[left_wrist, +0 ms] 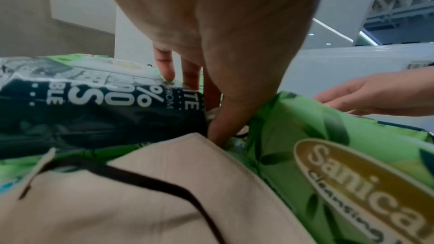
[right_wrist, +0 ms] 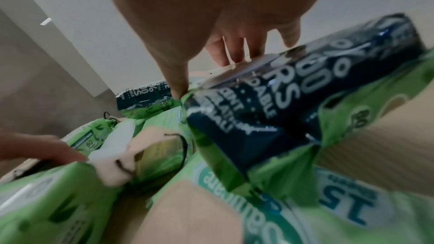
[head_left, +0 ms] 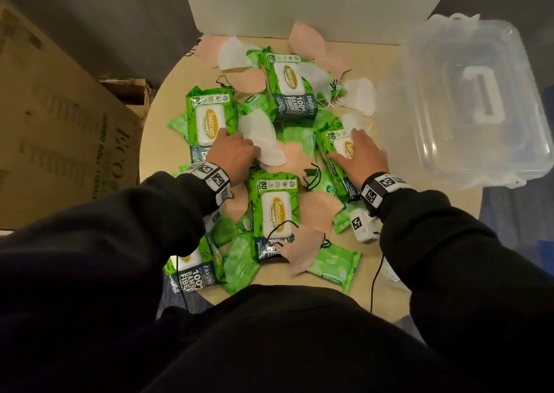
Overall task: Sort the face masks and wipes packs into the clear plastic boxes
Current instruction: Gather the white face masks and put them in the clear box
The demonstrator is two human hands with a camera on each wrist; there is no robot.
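We reach with both hands into a heap of green wipes packs and pink and white face masks on a round table (head_left: pixel 368 269).

Our left hand (head_left: pixel 232 155) curls its fingers down around the edge of a white face mask (head_left: pixel 263 140) beside a large wipes pack (head_left: pixel 208 122). Our right hand (head_left: pixel 358 155) lies with fingers spread over another wipes pack (head_left: pixel 335 152), thumb along its side. The clear plastic boxes (head_left: pixel 461 101) sit stacked at the table's right edge.
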